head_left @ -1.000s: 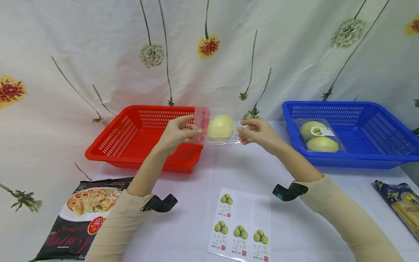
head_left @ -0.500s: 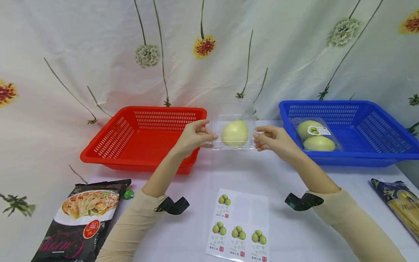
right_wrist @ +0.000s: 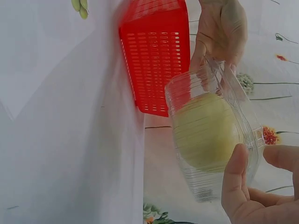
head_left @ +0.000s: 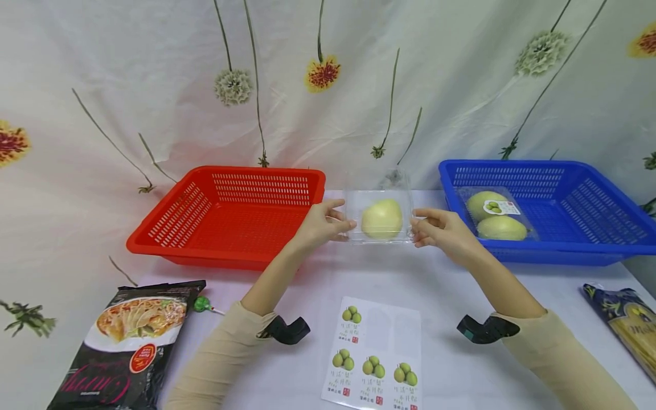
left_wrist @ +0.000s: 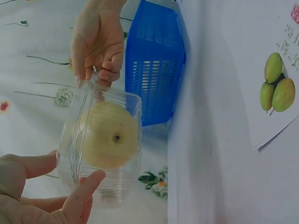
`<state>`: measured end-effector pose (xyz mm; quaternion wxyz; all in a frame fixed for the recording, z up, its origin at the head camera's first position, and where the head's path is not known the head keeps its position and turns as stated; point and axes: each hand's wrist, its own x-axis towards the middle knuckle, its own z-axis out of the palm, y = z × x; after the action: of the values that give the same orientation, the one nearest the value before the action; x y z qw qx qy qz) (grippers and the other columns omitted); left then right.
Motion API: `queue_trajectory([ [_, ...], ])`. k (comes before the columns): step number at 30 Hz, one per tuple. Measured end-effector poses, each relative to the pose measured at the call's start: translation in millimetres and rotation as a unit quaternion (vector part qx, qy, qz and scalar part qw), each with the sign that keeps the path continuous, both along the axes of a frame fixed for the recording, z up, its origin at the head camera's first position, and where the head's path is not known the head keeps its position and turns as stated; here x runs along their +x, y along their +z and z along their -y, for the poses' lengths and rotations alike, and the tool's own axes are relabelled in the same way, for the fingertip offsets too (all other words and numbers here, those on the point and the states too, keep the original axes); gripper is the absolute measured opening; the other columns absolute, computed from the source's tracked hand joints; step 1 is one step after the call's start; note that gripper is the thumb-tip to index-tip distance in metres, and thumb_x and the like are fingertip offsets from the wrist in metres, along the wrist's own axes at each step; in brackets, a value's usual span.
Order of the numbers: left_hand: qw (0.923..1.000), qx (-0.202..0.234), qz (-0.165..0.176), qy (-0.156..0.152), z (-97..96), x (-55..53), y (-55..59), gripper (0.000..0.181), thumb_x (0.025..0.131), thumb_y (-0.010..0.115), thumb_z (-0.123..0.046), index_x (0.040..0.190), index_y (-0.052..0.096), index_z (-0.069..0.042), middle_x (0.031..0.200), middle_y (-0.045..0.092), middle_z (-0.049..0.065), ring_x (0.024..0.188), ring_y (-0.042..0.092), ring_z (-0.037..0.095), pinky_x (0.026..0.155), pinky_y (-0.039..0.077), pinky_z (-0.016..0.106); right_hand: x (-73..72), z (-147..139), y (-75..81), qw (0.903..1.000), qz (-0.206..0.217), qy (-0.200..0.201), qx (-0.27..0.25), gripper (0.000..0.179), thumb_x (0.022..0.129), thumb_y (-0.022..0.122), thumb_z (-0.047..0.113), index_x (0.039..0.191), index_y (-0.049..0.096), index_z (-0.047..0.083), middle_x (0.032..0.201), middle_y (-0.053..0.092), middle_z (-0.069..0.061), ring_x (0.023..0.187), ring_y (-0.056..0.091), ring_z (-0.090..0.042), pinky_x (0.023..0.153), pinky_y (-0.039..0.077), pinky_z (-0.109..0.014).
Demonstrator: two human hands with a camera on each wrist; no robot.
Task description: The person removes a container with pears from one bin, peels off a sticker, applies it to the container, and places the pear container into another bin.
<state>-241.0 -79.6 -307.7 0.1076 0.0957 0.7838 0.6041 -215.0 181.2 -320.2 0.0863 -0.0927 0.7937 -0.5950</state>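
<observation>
A clear plastic clamshell box (head_left: 353,212) is held up off the table between both hands, with one pale yellow-green pear (head_left: 381,219) inside. My left hand (head_left: 324,225) pinches its left end, thumb in front and fingers behind. At the other end my right hand (head_left: 442,232) grips the side in the same way. Both wrist views show the pear (left_wrist: 112,135) through the ribbed clear wall. Whether the lid is fully closed I cannot tell. Below on the white table lies a sheet of pear stickers (head_left: 373,350).
To the left stands a red basket (head_left: 230,259). A blue basket (head_left: 553,250) at right holds a labelled clear box with two pears (head_left: 501,228). A black noodle packet (head_left: 125,341), a green lollipop (head_left: 201,303) and a pasta packet (head_left: 625,319) lie on the table.
Both hands have carried the box with the pear to the right and slightly lower in the head view, away from the red basket. The lollipop, earlier hidden by the left arm, now shows.
</observation>
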Motion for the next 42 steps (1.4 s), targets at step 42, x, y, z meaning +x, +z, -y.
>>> queue_trajectory([
  [42,0.9819,-0.182,-0.052,-0.013,-2.9,16.1,-37.5,0.058,0.085,0.065,-0.011,0.136,0.043,0.006,0.1,0.063,0.02,0.076,0.065,0.024,0.074,0.054,0.033,9.4,1,-45.7,0.9962,0.063,0.048,-0.037,0.055,0.095,0.05,0.009,0.135,0.026,-0.021,0.098,0.058,-0.022,0.077,0.061,-0.013,0.073,0.054,-0.025],
])
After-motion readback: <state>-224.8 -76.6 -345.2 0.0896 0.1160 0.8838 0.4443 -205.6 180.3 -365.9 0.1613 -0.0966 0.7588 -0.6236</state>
